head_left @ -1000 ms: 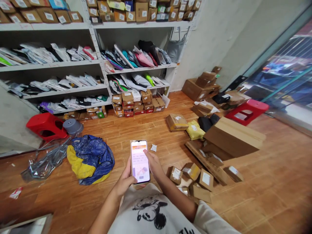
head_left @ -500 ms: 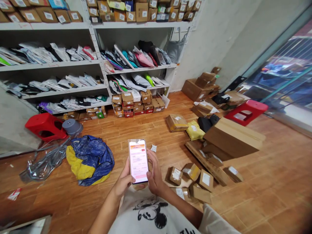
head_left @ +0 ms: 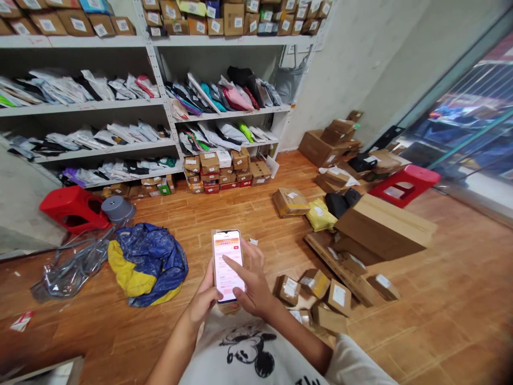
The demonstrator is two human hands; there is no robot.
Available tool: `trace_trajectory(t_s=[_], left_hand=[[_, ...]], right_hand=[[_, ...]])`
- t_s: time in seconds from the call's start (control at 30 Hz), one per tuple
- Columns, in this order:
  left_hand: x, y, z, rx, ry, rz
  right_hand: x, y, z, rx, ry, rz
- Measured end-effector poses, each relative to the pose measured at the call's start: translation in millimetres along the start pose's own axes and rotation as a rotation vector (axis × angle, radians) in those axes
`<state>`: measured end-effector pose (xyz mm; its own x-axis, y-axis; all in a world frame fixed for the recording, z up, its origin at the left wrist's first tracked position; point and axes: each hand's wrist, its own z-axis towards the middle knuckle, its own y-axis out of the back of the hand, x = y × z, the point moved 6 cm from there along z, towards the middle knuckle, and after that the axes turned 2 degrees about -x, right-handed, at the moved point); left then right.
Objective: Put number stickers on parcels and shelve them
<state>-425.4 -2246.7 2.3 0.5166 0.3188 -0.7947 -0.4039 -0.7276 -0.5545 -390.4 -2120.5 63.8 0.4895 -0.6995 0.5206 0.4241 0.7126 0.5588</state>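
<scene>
My left hand (head_left: pixel 203 300) is closed around the lower left side of a smartphone (head_left: pixel 229 280), its thumb at the bottom corner. The lit screen faces me, with an orange banner and lines of text too small to read. Over the right part of the screen is my right hand (head_left: pixel 256 289), fingers apart. Its index finger stretches across the glass and its thumb lies near the lower edge; I cannot tell whether either touches. A strip of brown shows just beneath the phone, mostly hidden.
White shelves (head_left: pixel 224 40) ahead hold labelled boxes and bagged parcels. Small cartons (head_left: pixel 288 289) and a large open carton (head_left: pixel 385 227) lie to the right. A blue and yellow bag (head_left: pixel 156 262), a red stool (head_left: pixel 74 208) and a grey bucket (head_left: pixel 117 208) are on the left.
My right hand has come off the phone's right side and moved left over the screen, index finger extended. My left hand keeps its hold on the phone.
</scene>
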Motion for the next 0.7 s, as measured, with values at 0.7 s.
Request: trace_trajectory(t_s=[0.7], left_hand=[[-5,44.4,17,-0.140,0.042,0.347]], right_hand=[[-46,-102,-10,-0.095,-1.200,1.603]])
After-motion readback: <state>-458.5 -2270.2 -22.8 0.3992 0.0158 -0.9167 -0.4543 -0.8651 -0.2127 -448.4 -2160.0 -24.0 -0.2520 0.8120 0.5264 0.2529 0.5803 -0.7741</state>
